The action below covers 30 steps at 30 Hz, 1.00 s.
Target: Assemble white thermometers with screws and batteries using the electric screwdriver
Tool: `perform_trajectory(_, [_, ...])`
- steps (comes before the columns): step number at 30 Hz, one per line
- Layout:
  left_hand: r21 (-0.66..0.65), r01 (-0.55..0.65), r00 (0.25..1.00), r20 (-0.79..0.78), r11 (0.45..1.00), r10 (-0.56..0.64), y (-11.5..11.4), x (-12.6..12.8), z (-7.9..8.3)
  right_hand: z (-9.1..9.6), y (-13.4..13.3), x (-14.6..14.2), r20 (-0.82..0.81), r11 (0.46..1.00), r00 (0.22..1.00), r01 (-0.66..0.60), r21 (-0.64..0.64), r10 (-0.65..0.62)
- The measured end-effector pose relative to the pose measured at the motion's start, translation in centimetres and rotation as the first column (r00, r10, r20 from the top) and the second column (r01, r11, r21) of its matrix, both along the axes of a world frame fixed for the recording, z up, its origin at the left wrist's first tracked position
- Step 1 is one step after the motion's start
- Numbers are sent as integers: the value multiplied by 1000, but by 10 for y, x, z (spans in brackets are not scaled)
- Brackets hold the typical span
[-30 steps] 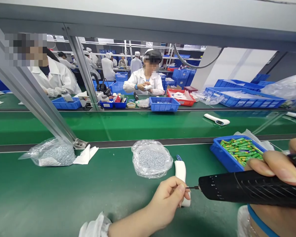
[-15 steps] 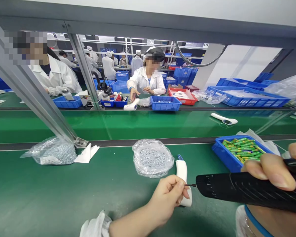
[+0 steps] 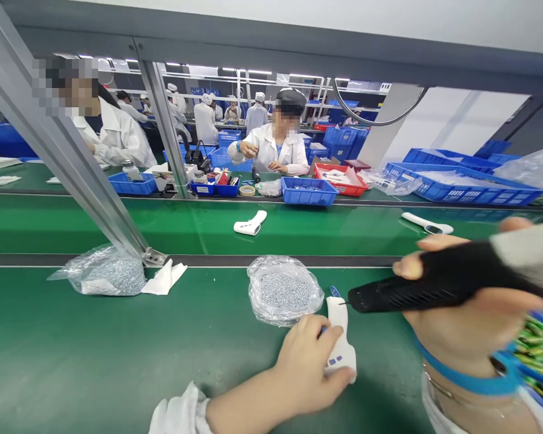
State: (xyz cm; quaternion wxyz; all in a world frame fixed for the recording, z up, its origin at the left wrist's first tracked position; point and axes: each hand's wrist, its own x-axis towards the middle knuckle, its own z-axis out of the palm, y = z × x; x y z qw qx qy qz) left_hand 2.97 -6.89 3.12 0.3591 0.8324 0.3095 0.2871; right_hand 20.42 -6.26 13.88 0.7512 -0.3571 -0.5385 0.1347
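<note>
My left hand (image 3: 305,364) grips a white handheld infrared thermometer (image 3: 341,334) that lies on the green bench, thumb and fingers on its two sides. Two blue buttons show near the thermometer's lower end, and a small blue oval piece (image 3: 335,292) is at its upper end. In my right hand (image 3: 470,319), which is blurred, is a black electric screwdriver (image 3: 402,292). Its thin bit points left at the thermometer's upper part; whether it touches, I cannot tell. Beside my left hand sits an open plastic bag of small metal screws (image 3: 284,289).
A second bag of screws (image 3: 113,276) and white paper (image 3: 165,278) lie by the metal post. On the green belt are two more thermometers (image 3: 250,224). Green batteries (image 3: 540,343) fill a blue bin at right, partly behind my arm. A co-worker (image 3: 278,144) sits opposite.
My left hand has gone from pinching at the screwdriver's bit to gripping the thermometer. The screwdriver has moved up and left. Across the belt, the co-worker has let go of a thermometer.
</note>
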Motion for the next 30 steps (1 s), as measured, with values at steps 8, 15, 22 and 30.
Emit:
perform_trajectory(8, [267, 253, 913, -383, 930, -138, -2, 0, -15, -30, 49, -12, 63, 999, 997, -46, -3, 46])
perform_trajectory(15, [303, 267, 909, -394, 915, -134, 0, 0, -12, -37, 55, -12, 108, 997, 992, -58, -51, 64])
perform_trajectory(22, [288, 289, 901, -403, 913, -158, -1, 1, -8, -40, 59, -15, 148, 993, 984, -82, -85, 94])
perform_trajectory(30, [264, 292, 884, -441, 919, -155, -5, 4, -2, -40, 57, -13, 120, 988, 985, -110, -112, 124])
